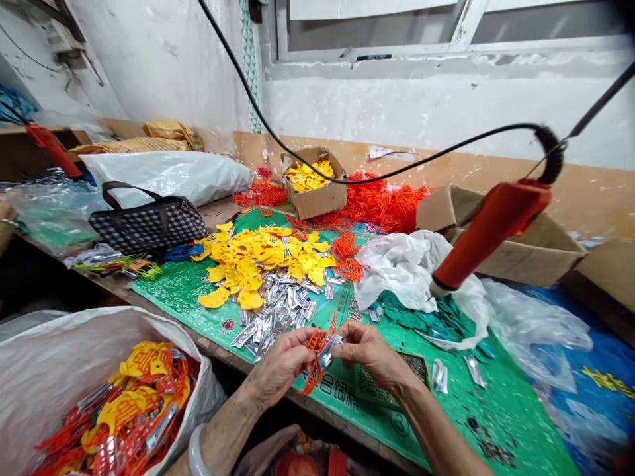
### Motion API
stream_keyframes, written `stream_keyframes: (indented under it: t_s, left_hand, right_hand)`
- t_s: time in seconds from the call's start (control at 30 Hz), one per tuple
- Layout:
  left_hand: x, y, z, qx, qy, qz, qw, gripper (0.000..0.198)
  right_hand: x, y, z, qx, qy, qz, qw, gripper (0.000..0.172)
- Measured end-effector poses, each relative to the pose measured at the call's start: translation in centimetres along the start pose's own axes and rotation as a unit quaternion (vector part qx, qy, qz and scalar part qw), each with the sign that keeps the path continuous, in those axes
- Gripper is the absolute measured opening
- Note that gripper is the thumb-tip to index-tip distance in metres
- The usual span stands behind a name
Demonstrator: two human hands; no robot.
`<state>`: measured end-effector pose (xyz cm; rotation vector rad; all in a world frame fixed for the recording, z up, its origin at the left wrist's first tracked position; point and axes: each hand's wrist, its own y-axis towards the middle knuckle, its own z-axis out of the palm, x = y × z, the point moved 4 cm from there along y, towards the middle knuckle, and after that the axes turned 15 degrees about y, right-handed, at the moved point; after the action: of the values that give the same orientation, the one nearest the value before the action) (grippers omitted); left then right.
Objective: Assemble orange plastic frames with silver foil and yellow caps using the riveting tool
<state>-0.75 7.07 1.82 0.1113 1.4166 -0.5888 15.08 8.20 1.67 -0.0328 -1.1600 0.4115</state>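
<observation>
An orange plastic lattice piece [314,342] is pinched between the thumb and fingers of my left hand [284,363], above the near edge of the table. My right hand [370,354] grips a silvery metal strip [326,356] that lies against the orange piece. Beyond my hands is a heap of metal strips [282,307], with a pile of yellow plastic pieces [268,254] behind it. Partly hidden by my right wrist, a green basket [367,387] holds small dark parts. A red electric screwdriver [491,231] hangs from a cable at the right.
At lower left, a white sack [198,370] holds orange and yellow pieces. A cardboard box [317,201] of yellow pieces stands at the back beside orange lattice pieces [387,201]. A checkered bag [149,225] sits left; a white plastic bag [397,264] and green pieces lie right.
</observation>
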Motion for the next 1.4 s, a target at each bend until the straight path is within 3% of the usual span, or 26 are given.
stream_keyframes:
  t_s: [0.3, 0.63, 0.8, 0.9, 0.97, 1.17, 1.27, 1.4]
  left_hand:
    - [0.5, 0.1, -0.7, -0.02, -0.055, 0.002, 0.998, 0.025]
    - [-0.4, -0.5, -4.6, -0.153, -0.137, 0.034, 0.978, 0.022]
    - [-0.3, -1.3, -7.0, -0.211, -0.157, 0.024, 0.965, 0.03]
    - [-0.1, -1.5, -7.8, -0.222, -0.165, 0.024, 0.961, 0.032]
    - [0.0, -1.5, -8.0, -0.221, -0.168, 0.023, 0.961, 0.03]
    - [-0.3, -1.6, -7.5, -0.218, -0.174, 0.004, 0.96, 0.033]
    - [-0.2, -1.7, -7.4, -0.21, -0.177, 0.006, 0.961, 0.033]
    - [0.2, -1.6, -7.5, -0.202, -0.178, 0.011, 0.963, 0.033]
  right_hand:
    - [-0.2, 0.5, 0.7, -0.013, -0.017, -0.005, 1.0, 0.045]
    - [-0.9, 3.0, 0.1, 0.013, -0.169, 0.046, 0.984, 0.034]
    - [-1.6, 5.0, -0.3, 0.01, -0.342, 0.067, 0.937, 0.017]
    - [-0.7, 6.3, -0.6, -0.041, -0.448, 0.006, 0.893, 0.035]
    - [0.0, 7.3, -0.5, -0.061, -0.5, -0.039, 0.863, 0.037]
    - [-0.7, 9.5, 1.7, 0.015, -0.578, -0.107, 0.809, 0.027]
    - [-2.0, 9.8, 2.3, 0.048, -0.567, -0.124, 0.813, 0.024]
    - [-2.5, 9.9, 1.7, 0.057, -0.486, -0.148, 0.86, 0.021]
